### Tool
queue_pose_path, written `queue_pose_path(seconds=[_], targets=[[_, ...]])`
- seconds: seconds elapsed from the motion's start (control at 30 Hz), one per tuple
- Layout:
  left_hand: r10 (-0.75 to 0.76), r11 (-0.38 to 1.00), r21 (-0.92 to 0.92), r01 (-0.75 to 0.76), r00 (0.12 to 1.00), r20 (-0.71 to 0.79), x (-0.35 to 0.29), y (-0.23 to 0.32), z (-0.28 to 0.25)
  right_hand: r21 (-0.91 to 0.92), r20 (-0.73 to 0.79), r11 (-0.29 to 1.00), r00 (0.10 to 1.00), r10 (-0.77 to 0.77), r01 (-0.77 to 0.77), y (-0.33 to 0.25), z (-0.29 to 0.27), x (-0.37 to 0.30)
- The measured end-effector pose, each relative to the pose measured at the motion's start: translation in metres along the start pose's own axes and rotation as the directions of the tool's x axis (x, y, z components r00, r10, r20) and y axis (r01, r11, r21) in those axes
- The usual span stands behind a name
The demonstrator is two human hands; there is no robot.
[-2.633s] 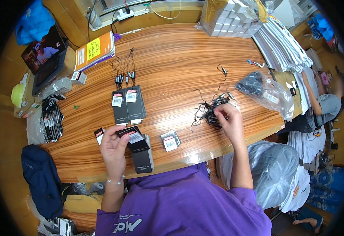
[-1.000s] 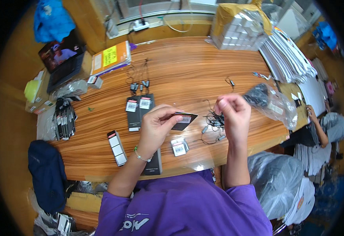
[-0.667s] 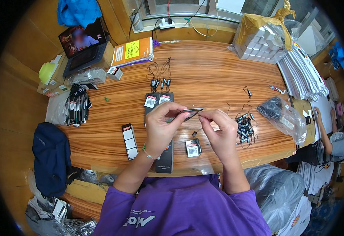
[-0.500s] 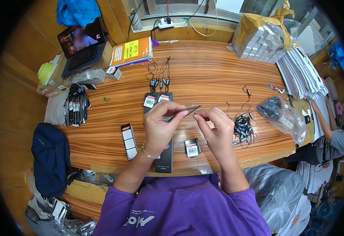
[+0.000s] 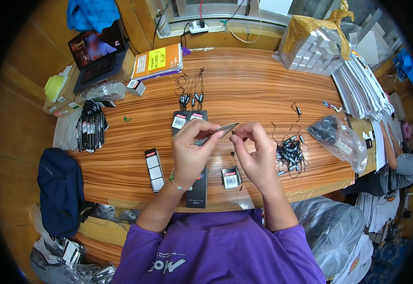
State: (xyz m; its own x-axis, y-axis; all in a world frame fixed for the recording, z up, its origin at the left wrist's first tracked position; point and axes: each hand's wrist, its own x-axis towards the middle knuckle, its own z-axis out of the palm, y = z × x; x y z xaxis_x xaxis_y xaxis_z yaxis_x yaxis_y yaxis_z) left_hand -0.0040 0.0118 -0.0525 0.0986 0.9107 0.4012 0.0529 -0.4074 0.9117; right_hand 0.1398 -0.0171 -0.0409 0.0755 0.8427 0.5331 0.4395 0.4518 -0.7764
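Above the middle of the table, my left hand (image 5: 190, 146) pinches a dark hang tag (image 5: 226, 127) by its edge, tilted up to the right. Just right of it, my right hand (image 5: 258, 154) has thumb and forefinger closed on a thin black cord (image 5: 233, 154), part of which dangles below the fingers. Under my left hand lie dark tags with white labels (image 5: 179, 121), partly covered, and a long black tag (image 5: 197, 194). A small pile of labelled tags (image 5: 230, 178) sits below my hands. Right of my right hand is a tangled heap of black strings with small toggles (image 5: 291, 154).
More strings (image 5: 193, 100) lie beyond the tags. A strip of white stickers (image 5: 155, 170) is at left, near a stack of tags (image 5: 92, 128). A clear bag (image 5: 341, 139) and folded white garments (image 5: 361, 90) stand right. A co-worker's arm (image 5: 390, 142) shows at far right.
My right hand has shifted slightly, and its black cord now shows more plainly, hanging below the fingers. The tag in my left hand has moved a little left and tipped more upward.
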Motion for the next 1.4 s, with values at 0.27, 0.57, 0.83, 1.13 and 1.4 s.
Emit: queue_pose_path(seconds=[0.27,0.57,0.83,1.13,1.4], targets=[[0.039,0.998,0.055,-0.04,0.999,0.023,-0.001,-0.002,0.003,-0.026,0.031,0.999,0.999,0.023,-0.022,-0.001,0.0,0.003],[0.077,0.98,0.176,-0.092,0.993,0.087,0.003,0.011,0.0,-0.115,0.124,0.991,0.991,-0.048,0.062,0.001,-0.003,0.007],[0.037,0.976,0.205,-0.072,0.985,0.17,0.003,0.021,-0.006,0.556,0.218,0.74,0.925,0.311,-0.38,0.02,-0.001,0.0],[0.118,0.91,0.365,-0.197,0.966,0.229,0.01,0.016,0.006,-0.032,-0.075,0.997,0.994,-0.078,0.076,0.029,0.012,-0.002],[0.236,0.86,0.302,-0.41,0.846,0.477,0.021,0.0,0.003,0.874,0.157,0.399,0.938,0.308,-0.278,0.041,-0.004,-0.016]])
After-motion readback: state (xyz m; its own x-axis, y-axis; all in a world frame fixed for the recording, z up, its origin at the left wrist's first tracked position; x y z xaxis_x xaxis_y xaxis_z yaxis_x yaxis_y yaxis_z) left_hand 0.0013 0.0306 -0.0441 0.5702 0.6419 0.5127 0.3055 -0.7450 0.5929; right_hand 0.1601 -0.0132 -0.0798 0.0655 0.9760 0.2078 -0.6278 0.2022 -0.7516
